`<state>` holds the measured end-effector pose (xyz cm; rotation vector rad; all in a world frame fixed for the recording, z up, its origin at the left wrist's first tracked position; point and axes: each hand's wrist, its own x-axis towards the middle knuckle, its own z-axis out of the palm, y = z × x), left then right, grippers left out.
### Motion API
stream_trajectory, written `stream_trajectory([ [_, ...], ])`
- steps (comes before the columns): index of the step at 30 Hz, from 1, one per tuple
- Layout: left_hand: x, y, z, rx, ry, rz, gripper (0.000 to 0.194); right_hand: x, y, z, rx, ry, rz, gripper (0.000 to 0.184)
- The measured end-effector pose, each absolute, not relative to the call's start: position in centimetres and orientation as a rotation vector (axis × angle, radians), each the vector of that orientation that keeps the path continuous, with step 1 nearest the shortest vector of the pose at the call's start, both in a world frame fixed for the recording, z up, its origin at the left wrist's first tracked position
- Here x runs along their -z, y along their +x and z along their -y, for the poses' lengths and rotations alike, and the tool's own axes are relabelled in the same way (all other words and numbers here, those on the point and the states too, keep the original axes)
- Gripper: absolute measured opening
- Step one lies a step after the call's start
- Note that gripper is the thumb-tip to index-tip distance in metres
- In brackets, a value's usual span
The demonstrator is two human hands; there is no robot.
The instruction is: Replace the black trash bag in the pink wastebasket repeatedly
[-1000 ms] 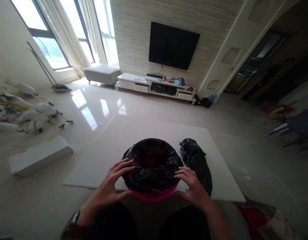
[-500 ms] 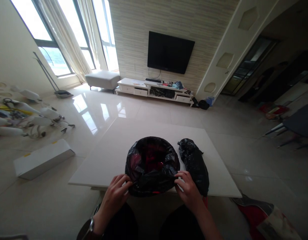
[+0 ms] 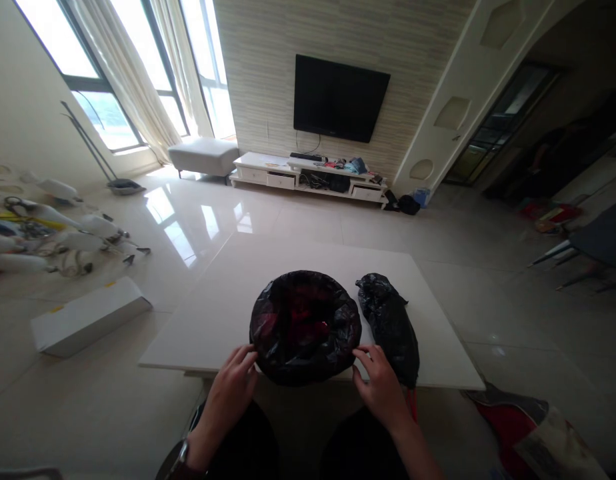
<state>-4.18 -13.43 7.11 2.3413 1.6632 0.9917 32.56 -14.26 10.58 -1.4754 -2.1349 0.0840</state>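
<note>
Head view: liner (image 3: 308, 370) flatter now, left hand (image 3: 233, 387), right hand (image 3: 381, 385) at edge, fingers narrow.

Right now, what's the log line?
left hand: touching round black plastic-lined bin | right hand: same bin | black plastic bundle: on white table

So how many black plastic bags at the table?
2: an open bag between the left hand and right hand, a bunched bag right of it. More may be hidden inside.
</note>
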Motion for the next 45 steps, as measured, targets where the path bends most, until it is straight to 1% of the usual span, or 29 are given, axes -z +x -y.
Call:
stream_trajectory([
  [2, -8.6, -4.2, 13.1, -1.171, 2.262, -1.725, 0.025, -10.9, 32.3, 14.2, -0.032, -1.410, 2.058, 0.037],
  [3, -9.4, -4.1, 13.0, -1.219, 2.262, -1.709, 0.029, -11.1, 32.2, 14.2, -0.027, -1.380, 2.046, 0.040],
  [5, -10.8, -3.9, 12.8, -1.169, 2.352, -1.586, 0.042, -11.4, 31.9, 14.1, -0.058, -1.336, 2.070, 0.042],
  [7, -11.6, -3.6, 12.6, -1.010, 2.458, -1.434, 0.051, -11.4, 31.7, 13.9, -0.099, -1.320, 2.110, 0.039],
  [8, -11.6, -3.4, 12.5, -0.947, 2.484, -1.390, 0.049, -11.3, 31.6, 13.8, -0.109, -1.323, 2.126, 0.037],
  [12, -10.3, -3.0, 12.1, -0.944, 2.456, -1.409, 0.022, -10.2, 31.7, 13.4, -0.105, -1.381, 2.134, 0.037],
  [16, -8.9, -3.0, 11.7, -0.958, 2.409, -1.468, 0.022, -9.7, 31.6, 13.1, -0.111, -1.416, 2.114, 0.034],
  [21, -9.3, -2.8, 11.7, -0.951, 2.374, -1.485, 0.023, -10.1, 31.3, 13.3, -0.115, -1.441, 2.110, 0.037],
  [23, -9.8, -2.6, 12.1, -0.951, 2.371, -1.495, 0.033, -10.5, 31.2, 13.6, -0.115, -1.439, 2.114, 0.042],
  [26, -10.6, -2.3, 12.9, -0.973, 2.390, -1.501, 0.060, -11.2, 31.1, 14.1, -0.115, -1.422, 2.112, 0.053],
  [28, -10.9, -2.3, 13.2, -0.993, 2.418, -1.477, 0.066, -11.5, 31.0, 14.4, -0.127, -1.414, 2.123, 0.057],
  [30, -11.0, -2.3, 13.3, -0.978, 2.455, -1.429, 0.060, -11.8, 31.0, 14.6, -0.159, -1.407, 2.161, 0.055],
  [33, -11.0, -2.3, 12.8, -0.841, 2.515, -1.326, 0.044, -12.0, 31.2, 14.7, -0.257, -1.419, 2.244, 0.049],
  [36, -11.0, -2.2, 12.3, -0.695, 2.491, -1.317, 0.026, -12.2, 31.6, 14.8, -0.363, -1.465, 2.285, 0.052],
  [38, -11.0, -2.1, 12.2, -0.658, 2.452, -1.348, 0.019, -12.3, 31.9, 14.9, -0.389, -1.486, 2.284, 0.054],
  [40, -11.2, -2.0, 12.4, -0.664, 2.444, -1.364, 0.016, -12.5, 32.0, 15.2, -0.374, -1.499, 2.269, 0.053],
  [41, -11.3, -1.9, 12.5, -0.681, 2.452, -1.369, 0.017, -12.7, 32.0, 15.3, -0.354, -1.502, 2.262, 0.052],
  [42, -11.6, -1.8, 12.7, -0.706, 2.466, -1.376, 0.023, -12.9, 31.8, 15.3, -0.329, -1.502, 2.258, 0.053],
  [43, -11.8, -1.5, 12.8, -0.732, 2.485, -1.381, 0.033, -13.2, 31.6, 15.4, -0.302, -1.500, 2.260, 0.054],
  [45, -12.6, -0.7, 12.8, -0.754, 2.515, -1.366, 0.066, -14.0, 30.6, 15.2, -0.272, -1.482, 2.295, 0.061],
])
